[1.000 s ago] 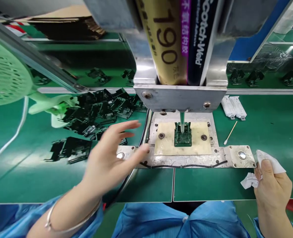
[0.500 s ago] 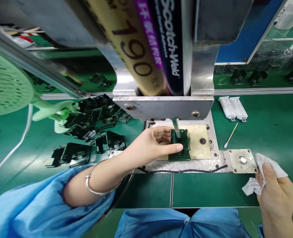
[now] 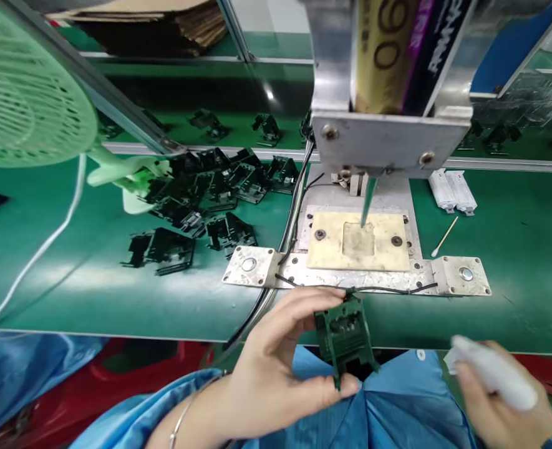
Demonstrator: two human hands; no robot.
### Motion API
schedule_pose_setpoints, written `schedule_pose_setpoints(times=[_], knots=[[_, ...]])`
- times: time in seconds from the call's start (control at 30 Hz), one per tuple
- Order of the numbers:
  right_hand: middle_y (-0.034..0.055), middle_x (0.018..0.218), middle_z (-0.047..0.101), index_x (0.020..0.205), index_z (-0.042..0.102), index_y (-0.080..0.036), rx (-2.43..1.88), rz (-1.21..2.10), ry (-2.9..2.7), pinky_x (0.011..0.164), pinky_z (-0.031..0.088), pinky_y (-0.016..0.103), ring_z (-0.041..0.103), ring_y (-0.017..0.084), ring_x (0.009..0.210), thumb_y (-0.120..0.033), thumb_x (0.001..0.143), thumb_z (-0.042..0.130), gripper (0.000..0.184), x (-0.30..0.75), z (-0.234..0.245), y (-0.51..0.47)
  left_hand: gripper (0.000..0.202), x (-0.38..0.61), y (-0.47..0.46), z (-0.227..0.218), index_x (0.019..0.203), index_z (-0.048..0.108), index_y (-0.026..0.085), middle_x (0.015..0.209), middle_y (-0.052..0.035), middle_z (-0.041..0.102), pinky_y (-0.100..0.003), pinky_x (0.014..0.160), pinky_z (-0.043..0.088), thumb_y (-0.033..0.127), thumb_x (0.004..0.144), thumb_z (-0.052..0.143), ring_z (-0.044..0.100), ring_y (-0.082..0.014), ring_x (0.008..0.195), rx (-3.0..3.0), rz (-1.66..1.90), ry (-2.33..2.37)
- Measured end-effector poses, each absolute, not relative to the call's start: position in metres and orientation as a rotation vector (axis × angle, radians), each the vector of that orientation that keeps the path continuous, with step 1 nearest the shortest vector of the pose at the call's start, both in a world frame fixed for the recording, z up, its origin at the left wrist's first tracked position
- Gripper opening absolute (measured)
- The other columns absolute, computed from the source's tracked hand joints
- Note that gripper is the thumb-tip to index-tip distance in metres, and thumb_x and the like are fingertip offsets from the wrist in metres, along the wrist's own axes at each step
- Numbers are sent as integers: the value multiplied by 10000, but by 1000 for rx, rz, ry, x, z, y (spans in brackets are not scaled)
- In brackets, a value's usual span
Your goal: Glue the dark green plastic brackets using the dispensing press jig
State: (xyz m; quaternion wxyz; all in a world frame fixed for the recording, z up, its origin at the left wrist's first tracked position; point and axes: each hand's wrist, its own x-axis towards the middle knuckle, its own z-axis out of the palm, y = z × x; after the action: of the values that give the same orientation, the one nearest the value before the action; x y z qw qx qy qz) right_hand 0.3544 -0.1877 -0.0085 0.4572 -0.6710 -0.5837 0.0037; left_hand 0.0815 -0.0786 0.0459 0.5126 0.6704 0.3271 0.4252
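My left hand (image 3: 276,368) grips a dark plastic housing (image 3: 348,333) between thumb and fingers. The housing is tilted, with its hollow side towards me, just in front of the bench edge. At the lower right, my right hand (image 3: 500,408) is closed on a white wipe (image 3: 498,374), slightly blurred. Beyond the housing, a cream fixture block (image 3: 327,259) with a shallow square recess sits on a metal base. A pale green dispensing nozzle (image 3: 368,201) points down over the recess, below the adhesive cartridge (image 3: 388,56) in its metal holder.
Several similar dark housings (image 3: 219,181) lie heaped on the left of the green bench, near a green fan (image 3: 27,100) and its white cable. Button plates (image 3: 248,264) flank the fixture. To the right lie a cotton swab (image 3: 445,237) and white packets (image 3: 453,192).
My left hand has brought the housing off the fixture block, towards me, and tilted it. My right hand has moved slightly down, still with the wipe. The camera view has shifted.
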Motion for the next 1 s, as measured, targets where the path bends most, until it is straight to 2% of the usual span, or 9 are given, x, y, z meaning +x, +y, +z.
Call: schedule_pose_setpoints(times=[0.07, 0.17, 0.27, 0.33, 0.53, 0.7, 0.87, 0.93, 1.0], knots=[[16, 662, 623, 732, 613, -211, -1394, 199, -1828, 538, 477, 265, 612, 155, 588, -305, 895, 668, 196, 331, 13, -188, 661, 81, -87, 48, 1264, 608, 239, 1138, -95, 661, -378, 1005, 555, 190, 672, 897, 634, -275, 1143, 1752, 1117, 657], [-22, 541, 506, 677, 520, -205, -1295, 385, -1945, 471, 407, 250, 523, 113, 472, -305, 975, 548, 315, 297, 39, -175, 667, 81, -92, 55, 1269, 578, 205, 1086, -90, 685, -361, 1010, 558, 238, 685, 898, 649, -262, 1130, 1869, 1150, 541], [-25, 507, 456, 634, 478, -208, -1208, 293, -1998, 439, 334, 275, 463, 112, 432, -347, 1031, 423, 424, 276, 47, -164, 645, 80, -95, 61, 1242, 572, 194, 1050, -91, 697, -361, 973, 587, 267, 689, 897, 675, -262, 1089, 1921, 1146, 510], [-13, 510, 485, 643, 502, -202, -1149, 218, -2055, 439, 313, 291, 486, 121, 440, -300, 1049, 366, 439, 270, 47, -160, 618, 79, -98, 63, 1216, 581, 180, 1020, -91, 703, -351, 950, 599, 264, 691, 896, 697, -252, 1037, 1951, 1157, 498], [-18, 514, 505, 756, 598, -167, -1049, 220, -2085, 451, 268, 312, 459, 131, 434, -188, 1001, 461, 282, 276, 46, -159, 610, 78, -103, 61, 1181, 594, 152, 942, -78, 714, -334, 897, 620, 278, 672, 906, 717, -223, 919, 1937, 1214, 480], [-17, 512, 459, 749, 548, -175, -933, 231, -2086, 458, 230, 319, 387, 133, 453, -128, 996, 422, 282, 291, 40, -157, 581, 82, -100, 59, 1164, 593, 142, 934, -77, 717, -337, 910, 616, 267, 688, 900, 719, -213, 903, 1911, 1184, 444], [-26, 534, 424, 690, 453, -205, -969, 328, -2070, 459, 238, 313, 384, 123, 464, -174, 993, 468, 306, 300, 39, -150, 552, 86, -99, 58, 1174, 594, 136, 954, -81, 708, -329, 929, 606, 264, 719, 879, 710, -209, 927, 1875, 1185, 462], [-34, 538, 434, 728, 498, -197, -1001, 351, -2072, 450, 261, 303, 406, 121, 459, -185, 985, 509, 258, 304, 36, -149, 536, 86, -98, 58, 1187, 593, 146, 976, -85, 702, -333, 926, 608, 267, 740, 863, 705, -213, 945, 1863, 1183, 486], [-30, 573, 504, 812, 583, -180, -1097, 281, -2036, 461, 357, 283, 485, 122, 472, -187, 962, 574, 150, 312, 28, -153, 546, 85, -95, 57, 1219, 583, 156, 1006, -91, 695, -334, 924, 609, 269, 757, 850, 696, -224, 988, 1864, 1166, 512]])
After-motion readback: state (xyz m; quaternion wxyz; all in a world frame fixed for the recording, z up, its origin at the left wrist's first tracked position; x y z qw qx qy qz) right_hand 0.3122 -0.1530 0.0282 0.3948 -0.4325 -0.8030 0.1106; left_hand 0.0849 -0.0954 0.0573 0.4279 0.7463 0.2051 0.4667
